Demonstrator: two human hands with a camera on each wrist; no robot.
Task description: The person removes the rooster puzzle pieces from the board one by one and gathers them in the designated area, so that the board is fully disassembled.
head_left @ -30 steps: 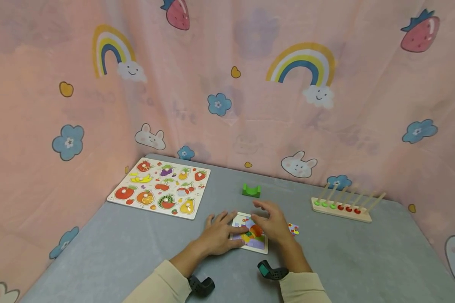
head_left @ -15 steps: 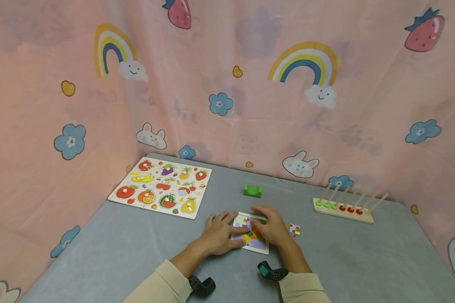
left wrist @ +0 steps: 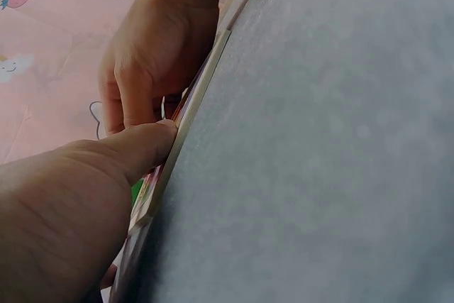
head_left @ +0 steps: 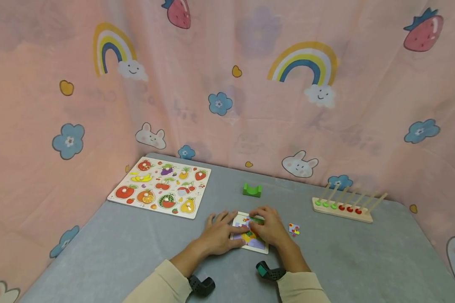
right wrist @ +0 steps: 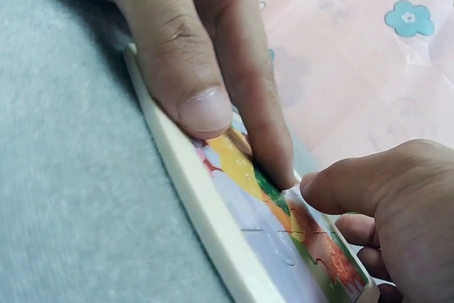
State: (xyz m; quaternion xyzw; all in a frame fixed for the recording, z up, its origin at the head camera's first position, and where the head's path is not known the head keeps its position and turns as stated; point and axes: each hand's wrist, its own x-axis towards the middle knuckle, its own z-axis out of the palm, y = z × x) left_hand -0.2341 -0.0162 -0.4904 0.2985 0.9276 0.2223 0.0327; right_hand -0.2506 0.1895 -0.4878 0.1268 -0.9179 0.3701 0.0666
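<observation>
A small framed jigsaw puzzle (head_left: 255,243) with a bright printed picture lies in front of me, its pale rim (right wrist: 213,257) close up in the right wrist view. My left hand (head_left: 220,235) lies over its left side, thumb and index finger stretched across the picture. From the right, my right hand (head_left: 271,226) bends over the upper right part. Its thumb (right wrist: 337,184) touches the picture, while the other fingers curl at the far edge. The picture under my hands is partly hidden. A loose jigsaw piece (head_left: 294,229) lies on the table right of the frame.
At the back left lies a fruit peg board (head_left: 178,189). A green notched block (head_left: 252,190) stands behind the puzzle. To the right is a wooden rack (head_left: 341,211) with thin sticks and green and red beads. A pink printed curtain (head_left: 235,126) borders the grey table (head_left: 364,261).
My right hand has come down and inward from above the puzzle's right side, its thumb and fingers closing on it. The loose piece now shows fully. My left hand has stayed put.
</observation>
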